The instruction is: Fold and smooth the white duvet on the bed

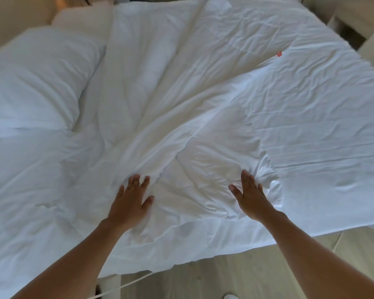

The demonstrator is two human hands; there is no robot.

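Observation:
The white duvet (160, 108) lies crumpled across the middle and left of the bed, its creases running diagonally from the near edge toward the far side. My left hand (131, 200) presses flat on the duvet near the bed's front edge, fingers straight and spread. About a forearm's length to the right, my right hand (249, 195) lies flat on a bunched corner of the duvet, fingers straight and close together. Neither hand grips the fabric.
A white pillow (37, 83) sits at the left. The bare wrinkled sheet (322, 126) covers the bed's right half, with a small red mark (279, 54) on it. Light wooden floor (203, 281) lies below the bed's edge. A bedside cabinet (354, 20) stands far right.

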